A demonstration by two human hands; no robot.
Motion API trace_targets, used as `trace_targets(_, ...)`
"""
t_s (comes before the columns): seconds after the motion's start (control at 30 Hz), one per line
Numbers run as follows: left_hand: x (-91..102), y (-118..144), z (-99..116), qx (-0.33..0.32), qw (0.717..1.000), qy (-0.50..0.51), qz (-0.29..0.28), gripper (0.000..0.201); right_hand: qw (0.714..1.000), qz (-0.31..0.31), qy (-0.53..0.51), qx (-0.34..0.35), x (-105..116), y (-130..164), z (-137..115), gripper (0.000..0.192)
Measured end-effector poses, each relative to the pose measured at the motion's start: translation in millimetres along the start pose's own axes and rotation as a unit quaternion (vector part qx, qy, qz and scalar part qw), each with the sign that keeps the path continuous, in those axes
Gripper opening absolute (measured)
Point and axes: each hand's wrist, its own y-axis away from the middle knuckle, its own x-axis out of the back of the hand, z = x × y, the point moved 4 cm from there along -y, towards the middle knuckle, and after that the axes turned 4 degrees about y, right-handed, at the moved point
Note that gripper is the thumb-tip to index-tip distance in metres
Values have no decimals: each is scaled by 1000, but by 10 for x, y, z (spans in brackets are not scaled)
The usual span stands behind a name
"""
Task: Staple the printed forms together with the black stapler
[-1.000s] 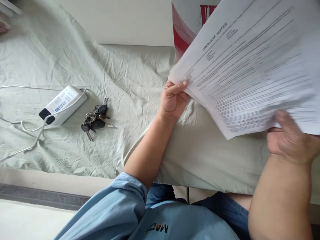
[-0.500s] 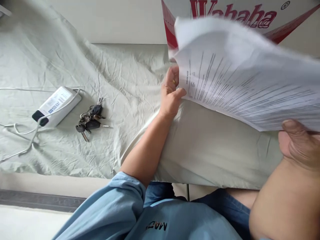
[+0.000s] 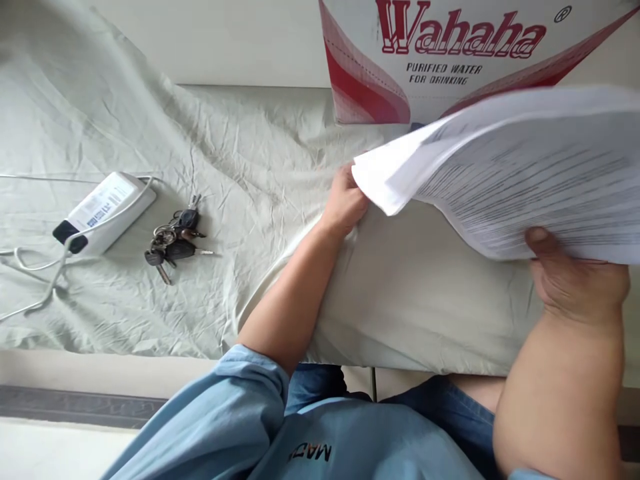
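Cable [image 3: 30, 257]: a white lead is looped at the left edge of the bed, over the wrinkled pale green sheet [image 3: 240, 153].
Power bank [image 3: 103, 212]: a white block with a dark end is laid just beside the cable, label up.
Keys [image 3: 173, 241]: 1 bunch is left near the power bank, well apart from both hands.
Left hand [image 3: 345, 203]: it is curled at the near left corner of the papers; the fingertips are hidden beneath the sheets, so the grip cannot be told for certain.
Pillow [image 3: 415, 300]: it is set at the near edge of the bed, under the papers.
Papers [image 3: 520, 173]: a thin stack of printed white sheets, dense lines of text on top, is held tilted above the pillow, its left corner bowed.
Carton [image 3: 450, 53]: a red-and-white "Wahaha" water box is stood behind the papers.
Right hand [image 3: 575, 283]: it is closed on the papers' near edge, thumb on top.
Step in hand: the stack is judged as being turned or leafed through.
Next move: a steady 2-handed hold is called for, lest sheets slip.
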Motion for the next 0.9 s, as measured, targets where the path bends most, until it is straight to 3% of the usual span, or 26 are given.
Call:
trace_targets(0.1,14,40,52,-4,1000,-4,10,55,999,11,-19,43,-21,-34,-56,84)
trace_targets(0.27,22,53,99,47,999,-18,-17,64,998,20,-55,22,-72,-10,-174,83)
trace_targets(0.33,29,37,88,50,998,-27,-15,65,998,25,-46,-28,-25,40,-159,79)
trace_targets(0.47,55,12,48,44,999,-22,0,63,974,9,-7,-227,266,141,124,61)
trace_targets(0.57,1,58,70,73,995,-29,-53,70,961,95,84,-246,625,140,301,82)
trace_targets(0.63,-82,127,124,110,985,-48,-126,73,958,102,99,-249,717,141,342,98)
trace_targets(0.77,-232,271,253,178,944,-107,-258,68,956,-15,59,-287,468,232,227,89)
trace_targets(0.83,-261,292,280,191,932,-122,-281,64,952,-74,23,-297,262,297,139,74)
trace_targets(0.9,-261,271,264,188,937,-118,-270,61,950,-91,18,-300,116,341,100,56)
